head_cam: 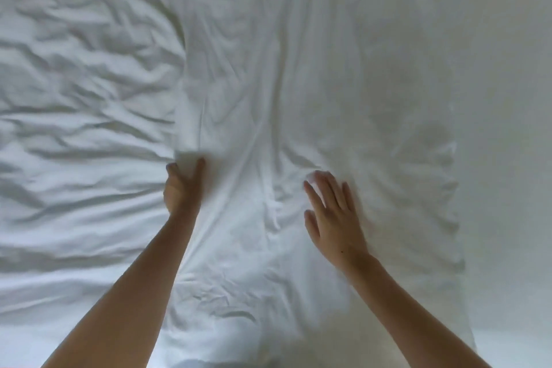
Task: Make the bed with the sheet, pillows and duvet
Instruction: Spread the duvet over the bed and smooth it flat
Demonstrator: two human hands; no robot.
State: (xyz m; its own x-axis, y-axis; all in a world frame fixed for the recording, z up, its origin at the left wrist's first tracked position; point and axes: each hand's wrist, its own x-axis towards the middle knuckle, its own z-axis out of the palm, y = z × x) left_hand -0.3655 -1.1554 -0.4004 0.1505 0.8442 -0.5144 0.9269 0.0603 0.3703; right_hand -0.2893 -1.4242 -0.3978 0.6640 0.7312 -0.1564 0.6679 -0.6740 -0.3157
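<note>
A bed fills the whole view, seen from above, all in white cloth. Two bare forearms reach in from the bottom of the frame.

A long white pillow [313, 116] lies down the middle of the frame, running from the top edge to the bottom edge, its cover loose and lined with soft lengthwise folds. Its right edge shows as a puckered seam in the right third of the frame.

The left hand [182, 185] sits left of centre, a little below the middle. Its fingers [200, 169] and thumb are curled around the pillow's left edge, clamped on a bunched fold of the cover.

The right hand [334, 215] lies right of centre at about the same height, palm down on top of the pillow. Its fingers [327, 188] are straight and spread apart, pressed flat against the cover; they look slightly blurred.

To the left of the pillow, filling the left third of the frame, is a heavily crumpled duvet [77, 92], full of deep wrinkles. It lies right against the pillow's left edge.

To the right of the pillow, along the right side of the frame, a smooth white sheet [507, 98] covers the bed, nearly free of creases.
</note>
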